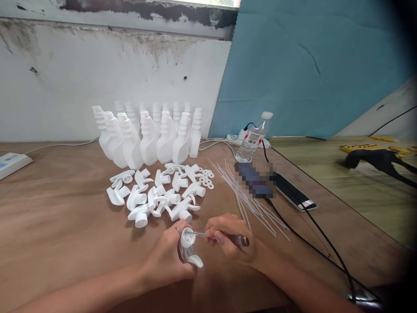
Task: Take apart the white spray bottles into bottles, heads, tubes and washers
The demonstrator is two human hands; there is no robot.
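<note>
My left hand (172,256) is closed around a white spray trigger head (188,239), its round collar opening turned up toward me and its trigger pointing down. In my right hand (228,234) is a screwdriver (239,240) with a dark brown handle. Its thin metal shaft runs left, and the tip reaches the inside of the collar. Just beyond my hands lies a loose pile of white spray trigger heads (156,198). Small white washers (206,179) sit at the pile's right edge. Thin white dip tubes (250,204) are spread to the right of them.
White bottles without tops (148,139) stand in rows near the wall. A clear water bottle (252,139) leans beside a power strip (241,137). Two phones, one of them blurred out (254,180) and one black (295,191), lie at right with black cables (312,248). A white device (13,164) sits far left.
</note>
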